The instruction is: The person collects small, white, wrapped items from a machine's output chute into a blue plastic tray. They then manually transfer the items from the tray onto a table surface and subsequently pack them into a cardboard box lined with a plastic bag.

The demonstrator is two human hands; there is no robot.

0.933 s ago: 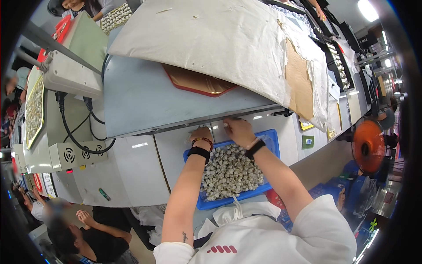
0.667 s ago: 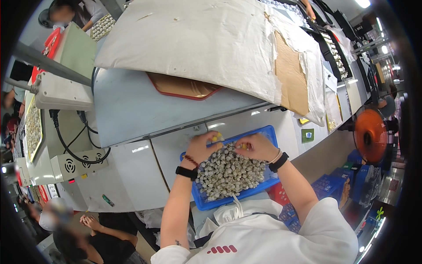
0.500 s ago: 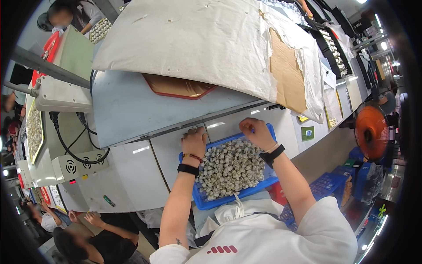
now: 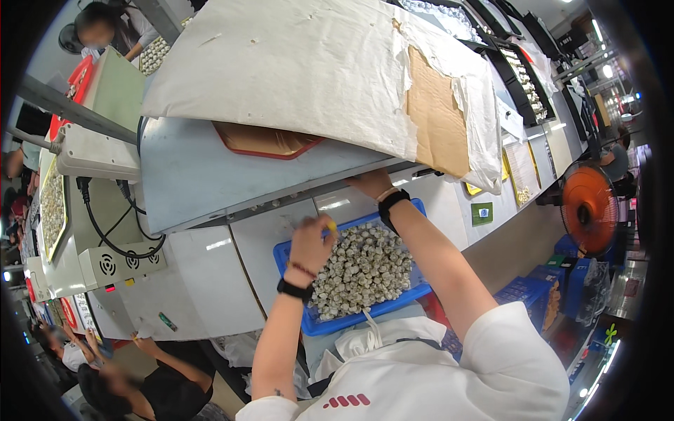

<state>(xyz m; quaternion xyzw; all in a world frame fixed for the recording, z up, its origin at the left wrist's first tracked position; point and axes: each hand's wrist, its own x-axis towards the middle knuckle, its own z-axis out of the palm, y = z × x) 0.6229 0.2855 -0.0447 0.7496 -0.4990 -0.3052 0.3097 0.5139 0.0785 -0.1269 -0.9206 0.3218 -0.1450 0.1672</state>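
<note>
A blue plastic tray [image 4: 337, 324] in front of me holds a heap of small silvery-grey round parts [image 4: 361, 274]. Over its far left corner is my left hand [image 4: 312, 244], fingers curled together. A small yellow spot shows at the fingertips; whether it is a held piece or a finger cover is unclear. My right hand [image 4: 372, 184] reaches beyond the tray's far edge to the grey raised shelf [image 4: 281, 184]. Its fingers go under the shelf's front edge and are hidden. Several small pale pieces lie in the shadow beneath that edge, left of this hand.
White sheeting and torn brown cardboard [image 4: 437, 112] cover the shelf, with a red-rimmed brown tray [image 4: 267, 140] underneath. A power box [image 4: 98, 151] with black cables stands left. At right are a green card [image 4: 481, 214] and an orange fan [image 4: 588, 209]. Other people sit at left.
My right hand has moved from above the tray's far right to the shelf edge. My left hand has come back from the shelf edge toward the tray, its fingers curled.
</note>
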